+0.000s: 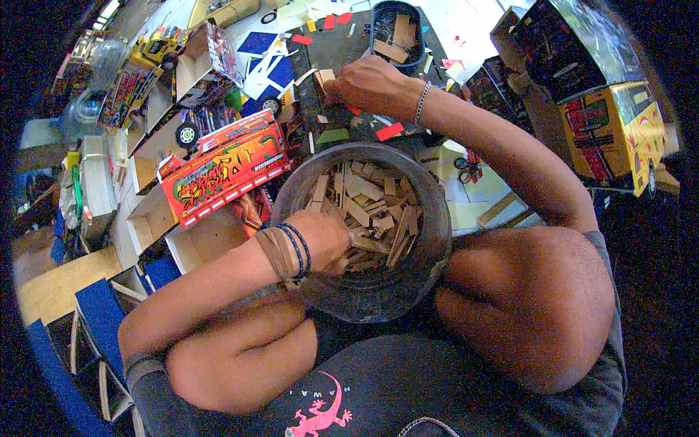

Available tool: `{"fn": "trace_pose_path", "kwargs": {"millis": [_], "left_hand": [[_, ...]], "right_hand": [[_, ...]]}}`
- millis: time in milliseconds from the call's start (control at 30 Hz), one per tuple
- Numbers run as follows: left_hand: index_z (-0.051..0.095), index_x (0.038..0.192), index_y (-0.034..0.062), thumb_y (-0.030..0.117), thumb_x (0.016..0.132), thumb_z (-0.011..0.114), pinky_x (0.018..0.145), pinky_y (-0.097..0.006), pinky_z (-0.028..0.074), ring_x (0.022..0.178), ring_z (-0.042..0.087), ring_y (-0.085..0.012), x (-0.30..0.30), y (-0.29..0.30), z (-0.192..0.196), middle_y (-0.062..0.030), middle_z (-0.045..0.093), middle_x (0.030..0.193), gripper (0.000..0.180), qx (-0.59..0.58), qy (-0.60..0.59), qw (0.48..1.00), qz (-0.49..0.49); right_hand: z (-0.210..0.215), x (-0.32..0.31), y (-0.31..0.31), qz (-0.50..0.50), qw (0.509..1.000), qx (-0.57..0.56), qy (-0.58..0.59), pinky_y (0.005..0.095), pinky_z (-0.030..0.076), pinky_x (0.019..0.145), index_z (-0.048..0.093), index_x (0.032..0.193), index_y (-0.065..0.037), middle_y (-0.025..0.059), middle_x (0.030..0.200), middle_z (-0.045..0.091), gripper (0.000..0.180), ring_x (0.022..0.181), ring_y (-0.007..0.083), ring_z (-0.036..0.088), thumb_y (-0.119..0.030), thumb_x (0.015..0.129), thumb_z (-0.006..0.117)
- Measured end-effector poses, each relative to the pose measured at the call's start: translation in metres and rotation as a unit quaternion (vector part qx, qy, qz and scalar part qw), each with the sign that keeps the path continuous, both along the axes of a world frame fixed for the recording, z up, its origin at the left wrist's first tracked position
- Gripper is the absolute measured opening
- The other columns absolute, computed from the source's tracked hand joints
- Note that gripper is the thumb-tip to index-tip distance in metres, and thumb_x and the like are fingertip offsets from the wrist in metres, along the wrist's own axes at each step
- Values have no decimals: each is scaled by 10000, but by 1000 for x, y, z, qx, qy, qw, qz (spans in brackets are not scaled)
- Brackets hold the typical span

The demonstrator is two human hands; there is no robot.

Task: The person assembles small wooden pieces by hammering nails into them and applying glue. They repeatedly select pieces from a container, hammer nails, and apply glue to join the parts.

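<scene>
Between my bent legs stands a clear round plastic tub [378, 295] filled with small brown wood or cardboard scraps [364, 200]. My left hand [317, 237] reaches over its left rim, fingers curled down among the scraps; the fingertips are hidden. Beyond the tub, my right hand [375, 87] is closed over a dark board [317, 54], its fingers bent inward. A small tan piece [327, 75] shows beside those fingers; whether they grip it I cannot tell. Red paper bits [389, 132] lie on the board near my right wrist.
A red decorated toy truck body [226, 167] lies left of the tub. Open cardboard boxes [149, 226] and a yellow toy truck [160, 47] sit farther left. A dark bin [415, 62] stands past my right hand. Scissors [466, 171] and a large yellow-fronted truck [611, 131] are at right.
</scene>
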State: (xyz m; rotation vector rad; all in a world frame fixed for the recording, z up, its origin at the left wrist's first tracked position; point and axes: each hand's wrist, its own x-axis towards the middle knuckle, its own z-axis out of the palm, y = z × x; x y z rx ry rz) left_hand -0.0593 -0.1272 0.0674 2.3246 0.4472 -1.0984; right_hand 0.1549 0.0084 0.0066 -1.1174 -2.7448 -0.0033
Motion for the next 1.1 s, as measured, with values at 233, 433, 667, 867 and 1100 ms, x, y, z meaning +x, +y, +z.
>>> {"fn": "trace_pose_path", "kwargs": {"millis": [233, 433, 667, 867, 1100], "left_hand": [[702, 991, 43, 144, 809, 655, 760, -495, 605, 882, 732, -394, 7, -11, -3, -207, 733, 923, 213, 14, 29, 999, -43], [661, 1144, 31, 172, 864, 596, 868, -526, 561, 927, 697, -432, 8, -6, -51, -250, 698, 961, 320, 150, -262, 951, 64], [581, 1370, 46, 288, 909, 559, 1127, -688, 255, 1223, 593, -413, 16, -5, -111, -247, 631, 1306, 522, 104, -68, 981, 146], [544, 1381, 22, 158, 859, 610, 1086, -559, 417, 1219, 569, -463, 15, 5, -104, -269, 606, 1312, 543, 138, -114, 964, 197], [558, 1290, -3, 110, 749, 778, 954, -501, 524, 1104, 623, -402, 18, 3, -73, -257, 593, 1248, 595, 29, -304, 874, 378]], "right_hand": [[0, 2, -1, 0, 1000, -6, -6, 452, 581, 627, 727, 920, -138, 147, 795, 717, 113, 783, 340, 731, -192, 847, 659], [-1, 1, -1, -1, 1000, -10, -11, 453, 569, 622, 725, 943, -141, 150, 782, 709, 125, 772, 340, 726, -199, 864, 647], [0, -1, 0, -4, 999, -19, -31, 454, 556, 616, 723, 970, -144, 153, 766, 699, 140, 760, 339, 721, -206, 884, 632], [-3, 0, 1, -1, 1000, -16, -15, 454, 543, 598, 701, 947, -127, 149, 739, 686, 123, 742, 339, 717, -211, 885, 637], [-3, 0, -2, -6, 1000, -4, 10, 453, 547, 601, 711, 977, -137, 147, 756, 695, 142, 754, 342, 721, -210, 877, 642]]}}
